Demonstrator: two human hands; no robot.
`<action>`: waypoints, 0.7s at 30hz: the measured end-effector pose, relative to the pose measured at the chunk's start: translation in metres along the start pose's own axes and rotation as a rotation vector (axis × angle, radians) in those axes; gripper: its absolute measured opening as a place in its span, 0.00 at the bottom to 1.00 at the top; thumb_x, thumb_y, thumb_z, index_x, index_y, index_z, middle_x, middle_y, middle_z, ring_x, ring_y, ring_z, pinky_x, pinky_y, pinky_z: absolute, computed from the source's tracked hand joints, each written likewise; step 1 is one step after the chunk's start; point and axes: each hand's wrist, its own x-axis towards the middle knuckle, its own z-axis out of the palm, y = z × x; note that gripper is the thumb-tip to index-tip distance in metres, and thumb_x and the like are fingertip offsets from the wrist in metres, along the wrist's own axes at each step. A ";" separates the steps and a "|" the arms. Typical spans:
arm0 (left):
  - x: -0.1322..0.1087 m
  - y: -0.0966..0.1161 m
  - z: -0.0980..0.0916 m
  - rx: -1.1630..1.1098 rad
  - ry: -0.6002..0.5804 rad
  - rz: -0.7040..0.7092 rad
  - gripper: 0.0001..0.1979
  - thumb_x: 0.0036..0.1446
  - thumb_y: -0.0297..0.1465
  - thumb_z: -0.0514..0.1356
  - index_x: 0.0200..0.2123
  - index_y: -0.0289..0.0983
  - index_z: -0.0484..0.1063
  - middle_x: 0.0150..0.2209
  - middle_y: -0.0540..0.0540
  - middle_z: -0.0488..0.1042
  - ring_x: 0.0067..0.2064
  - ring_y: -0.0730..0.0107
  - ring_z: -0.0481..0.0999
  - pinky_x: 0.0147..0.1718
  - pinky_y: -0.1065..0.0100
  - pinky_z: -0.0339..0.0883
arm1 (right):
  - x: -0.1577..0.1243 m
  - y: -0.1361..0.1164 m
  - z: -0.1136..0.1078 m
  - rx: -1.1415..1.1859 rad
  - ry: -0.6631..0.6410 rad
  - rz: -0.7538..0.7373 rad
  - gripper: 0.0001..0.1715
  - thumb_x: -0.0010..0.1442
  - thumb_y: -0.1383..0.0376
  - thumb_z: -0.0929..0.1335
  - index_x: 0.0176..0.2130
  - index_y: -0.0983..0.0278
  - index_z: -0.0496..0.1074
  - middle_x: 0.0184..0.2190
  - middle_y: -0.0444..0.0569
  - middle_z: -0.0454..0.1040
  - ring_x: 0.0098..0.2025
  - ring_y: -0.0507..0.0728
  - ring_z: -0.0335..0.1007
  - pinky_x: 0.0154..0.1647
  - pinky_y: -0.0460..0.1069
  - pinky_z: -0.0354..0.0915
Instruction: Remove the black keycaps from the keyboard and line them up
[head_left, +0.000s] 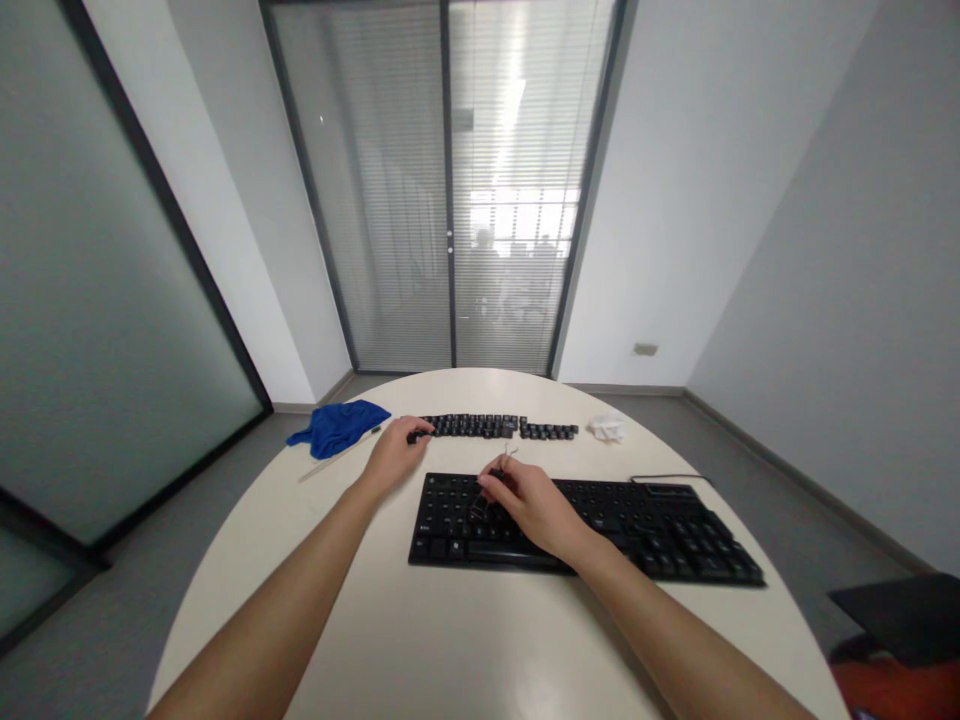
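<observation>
A black keyboard lies across the table in front of me. Over its left part, my right hand pinches a wire keycap puller, whose thin wire ends stick out above and below the fingers. The lower wire loop is close to the keys; I cannot tell if it touches them. Behind the keyboard, loose black keycaps stand in rows. At their left end, my left hand has its fingers closed around a dark keycap.
To the left lie a blue cloth and a thin pale stick with a dark tip. A crumpled white tissue lies right of the keycaps. The round table has a curved edge; a dark chair stands at lower right.
</observation>
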 end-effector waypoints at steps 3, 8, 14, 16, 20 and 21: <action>0.003 0.028 -0.006 -0.163 -0.315 -0.031 0.10 0.56 0.33 0.59 0.41 0.37 0.75 0.41 0.44 0.77 0.41 0.64 0.75 0.41 0.64 0.68 | -0.002 -0.002 0.002 -0.051 -0.025 -0.019 0.15 0.65 0.56 0.64 0.39 0.63 0.73 0.28 0.46 0.76 0.29 0.54 0.69 0.32 0.46 0.61; -0.001 0.060 -0.018 -0.250 -0.695 -0.021 0.12 0.54 0.33 0.61 0.42 0.36 0.75 0.41 0.44 0.78 0.41 0.64 0.76 0.42 0.66 0.68 | -0.002 -0.002 0.006 -0.120 -0.049 -0.080 0.14 0.64 0.56 0.66 0.38 0.62 0.76 0.30 0.46 0.77 0.30 0.54 0.69 0.32 0.46 0.60; -0.005 0.073 -0.025 -0.124 -0.832 0.007 0.19 0.46 0.34 0.67 0.44 0.38 0.75 0.44 0.46 0.77 0.46 0.60 0.74 0.47 0.66 0.65 | -0.004 -0.005 0.006 -0.192 -0.106 -0.163 0.13 0.65 0.58 0.66 0.39 0.62 0.76 0.33 0.47 0.78 0.33 0.54 0.72 0.35 0.45 0.61; -0.005 0.075 -0.025 -0.078 -0.838 0.025 0.20 0.44 0.34 0.68 0.43 0.39 0.75 0.43 0.46 0.77 0.45 0.60 0.74 0.46 0.66 0.65 | -0.005 -0.004 0.005 -0.254 -0.110 -0.181 0.13 0.65 0.57 0.66 0.39 0.62 0.76 0.32 0.48 0.78 0.32 0.55 0.72 0.33 0.46 0.59; -0.006 0.075 -0.025 -0.034 -0.813 0.053 0.21 0.43 0.35 0.69 0.43 0.40 0.76 0.43 0.46 0.75 0.46 0.59 0.74 0.45 0.66 0.65 | -0.005 0.001 0.005 -0.325 -0.089 -0.182 0.14 0.66 0.56 0.64 0.36 0.61 0.75 0.29 0.47 0.78 0.28 0.55 0.70 0.29 0.46 0.56; -0.007 0.074 -0.025 -0.032 -0.805 0.059 0.21 0.43 0.36 0.69 0.43 0.40 0.76 0.43 0.46 0.75 0.46 0.59 0.74 0.45 0.66 0.65 | -0.004 0.003 0.005 -0.316 -0.085 -0.167 0.15 0.66 0.55 0.64 0.35 0.61 0.75 0.27 0.47 0.77 0.26 0.54 0.69 0.28 0.46 0.55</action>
